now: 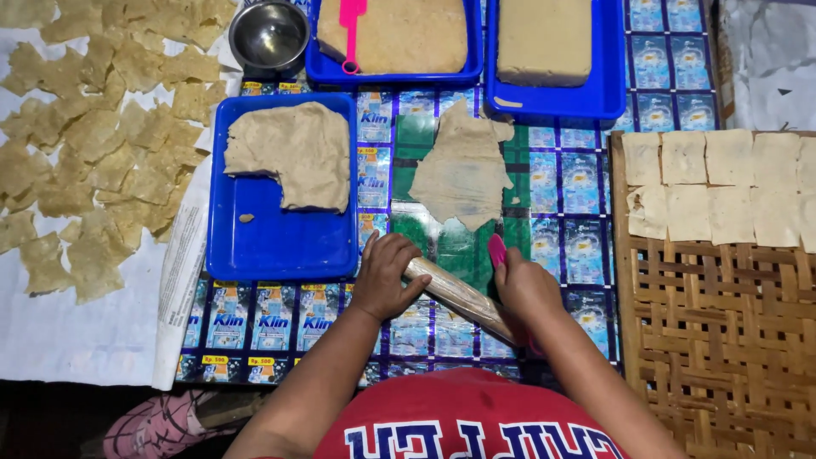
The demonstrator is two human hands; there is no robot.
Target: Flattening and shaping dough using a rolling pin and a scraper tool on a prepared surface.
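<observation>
This is looking like a home snack-making workspace on the floor: flat beige dough is lying in blue plastic trays (280, 242), cut squares are drying on a woven bamboo rack (722, 340), and irregular pieces are spreading over white paper (76, 340).

The floor is covered by a mat of printed foil sachet wrappers (578, 183), blue and green. Directly on it lie three blue plastic trays: a near one (280, 234) at the left and two (395, 75) (595, 93) along the far edge, with a small steel bowl (269, 36) beside them. A thin torn dough sheet (463, 170) rests on the mat's middle. White paper (76, 327) lies to the left, a woven bamboo rack (722, 331) to the right.
</observation>
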